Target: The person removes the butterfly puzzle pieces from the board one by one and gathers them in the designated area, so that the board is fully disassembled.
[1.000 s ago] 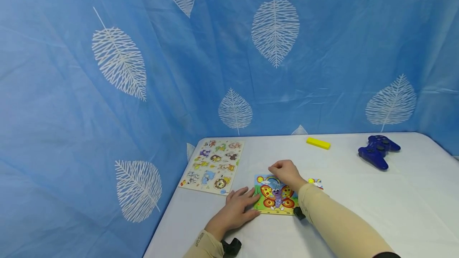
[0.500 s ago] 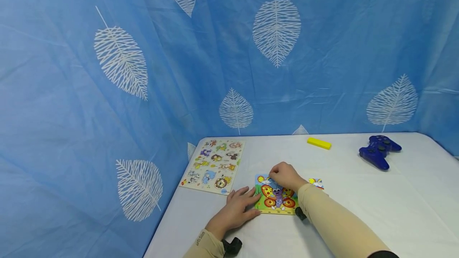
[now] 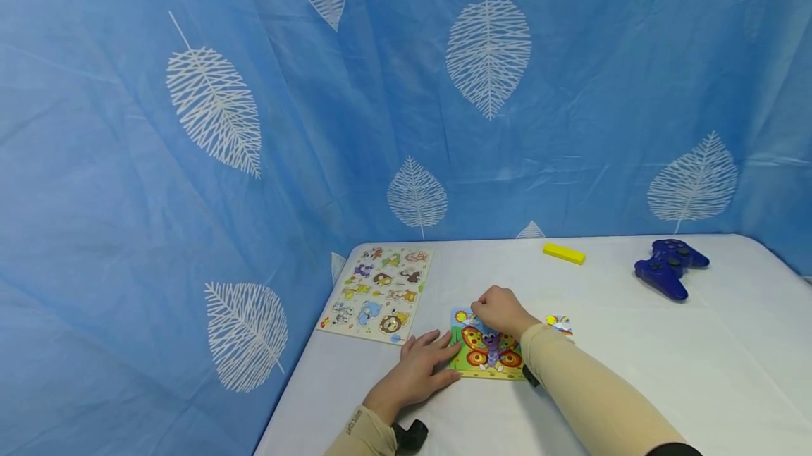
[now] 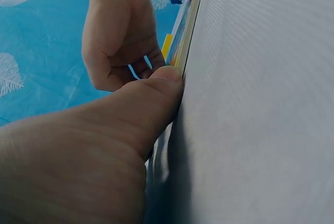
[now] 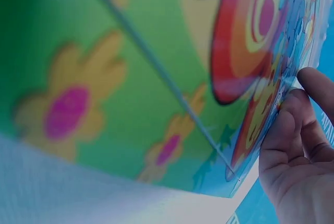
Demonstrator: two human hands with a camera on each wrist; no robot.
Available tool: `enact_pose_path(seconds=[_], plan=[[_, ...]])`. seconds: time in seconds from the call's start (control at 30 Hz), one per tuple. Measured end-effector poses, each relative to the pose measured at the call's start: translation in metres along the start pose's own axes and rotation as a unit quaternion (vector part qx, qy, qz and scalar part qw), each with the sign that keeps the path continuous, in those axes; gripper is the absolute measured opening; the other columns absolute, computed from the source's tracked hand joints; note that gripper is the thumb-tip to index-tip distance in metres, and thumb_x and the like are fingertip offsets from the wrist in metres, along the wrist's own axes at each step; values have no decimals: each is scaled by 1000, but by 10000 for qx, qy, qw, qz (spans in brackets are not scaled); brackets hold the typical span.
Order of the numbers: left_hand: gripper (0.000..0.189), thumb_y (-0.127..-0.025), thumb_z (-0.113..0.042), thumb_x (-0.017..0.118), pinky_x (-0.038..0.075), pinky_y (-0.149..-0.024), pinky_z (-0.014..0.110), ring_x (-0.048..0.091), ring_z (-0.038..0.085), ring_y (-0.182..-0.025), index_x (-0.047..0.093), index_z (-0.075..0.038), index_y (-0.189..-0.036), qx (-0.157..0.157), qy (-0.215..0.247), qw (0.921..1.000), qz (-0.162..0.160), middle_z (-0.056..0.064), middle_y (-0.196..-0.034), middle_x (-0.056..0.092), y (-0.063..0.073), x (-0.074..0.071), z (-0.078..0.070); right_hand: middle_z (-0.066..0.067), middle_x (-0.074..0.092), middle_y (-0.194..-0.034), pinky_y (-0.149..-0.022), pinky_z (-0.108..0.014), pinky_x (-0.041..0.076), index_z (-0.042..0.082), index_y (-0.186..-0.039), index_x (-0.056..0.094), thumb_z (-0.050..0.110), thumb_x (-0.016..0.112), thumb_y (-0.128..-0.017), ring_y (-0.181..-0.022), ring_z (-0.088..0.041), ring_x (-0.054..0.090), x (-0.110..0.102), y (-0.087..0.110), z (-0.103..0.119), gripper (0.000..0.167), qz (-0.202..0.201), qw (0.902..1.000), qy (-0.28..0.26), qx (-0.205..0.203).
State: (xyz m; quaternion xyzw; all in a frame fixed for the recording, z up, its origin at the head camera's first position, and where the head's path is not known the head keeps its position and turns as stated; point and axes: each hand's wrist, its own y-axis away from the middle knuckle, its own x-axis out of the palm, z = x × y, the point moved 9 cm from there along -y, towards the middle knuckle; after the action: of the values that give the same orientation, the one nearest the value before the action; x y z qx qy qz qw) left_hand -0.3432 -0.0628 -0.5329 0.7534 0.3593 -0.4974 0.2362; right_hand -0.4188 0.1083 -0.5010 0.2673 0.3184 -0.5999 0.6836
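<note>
A small butterfly jigsaw board [image 3: 492, 356] lies on the white table in front of the person, green, blue and yellow. My left hand [image 3: 415, 371] rests at its left edge with spread fingers; in the left wrist view its thumb [image 4: 162, 80] touches the board's side. Over the board's upper part is my right hand [image 3: 501, 309], fingers bent. Its fingertips [image 5: 300, 96] meet the picture's surface in the right wrist view, but whether they pinch a piece is hidden. A loose jigsaw piece [image 3: 560, 323], yellow, white and blue, shows partly behind the right sleeve.
An animal peg-puzzle board [image 3: 377, 294] lies at the table's left. Toward the back are a yellow block [image 3: 563, 253] and a blue game controller [image 3: 669, 269]. Blue curtains with white leaves [image 3: 415, 194] stand behind and to the left.
My right hand has moved down and slightly left over the board's upper part, and its fingers have come onto the picture. My left hand has stayed in place.
</note>
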Motion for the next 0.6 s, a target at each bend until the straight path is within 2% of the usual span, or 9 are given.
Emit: enact_pose_path(seconds=[0.1, 0.17, 0.33, 0.4, 0.6], plan=[[57, -101, -52, 60, 20, -118, 69, 33, 30, -153, 51, -31, -153, -31, 82, 10000, 29, -1, -165, 39, -1, 0, 0, 4, 41, -53, -57, -29, 37, 11, -59, 60, 23, 54, -98, -54, -14, 39, 2, 0, 0, 41, 66, 10000, 49, 2], [57, -100, -52, 61, 19, -119, 69, 32, 29, -153, 51, -30, -152, -74, 123, 9999, 42, -1, -165, 39, 0, 0, 1, 3, 48, -58, -60, -30, 40, 9, -65, 65, 21, 54, -99, -57, -15, 44, 3, -1, 2, 37, 89, 9999, 76, -83], [58, -100, -54, 60, 21, -117, 69, 33, 29, -153, 51, -31, -152, -29, -3, 10000, 23, -2, -164, 40, 0, 1, 1, -2, 69, -87, -75, -40, 53, 6, -92, 76, 14, 51, -100, -78, -17, 60, 4, -3, 2, 27, 106, 9997, 135, -189], [58, -100, -54, 59, 22, -117, 69, 33, 30, -153, 51, -31, -153, -4, -5, 10000, 32, -2, -164, 40, 0, 2, 0, -4, 72, -95, -81, -43, 55, 7, -96, 77, 12, 50, -100, -85, -18, 63, 3, -2, 0, 28, 133, 9998, 95, -139], [57, -100, -53, 60, 20, -118, 70, 33, 30, -153, 52, -30, -152, -8, 103, 9999, 29, -1, -164, 39, -2, 1, 0, -6, 71, -94, -75, -41, 52, 6, -97, 75, 8, 48, -97, -81, -20, 60, 1, -1, -1, 27, 231, 9994, -206, -126]])
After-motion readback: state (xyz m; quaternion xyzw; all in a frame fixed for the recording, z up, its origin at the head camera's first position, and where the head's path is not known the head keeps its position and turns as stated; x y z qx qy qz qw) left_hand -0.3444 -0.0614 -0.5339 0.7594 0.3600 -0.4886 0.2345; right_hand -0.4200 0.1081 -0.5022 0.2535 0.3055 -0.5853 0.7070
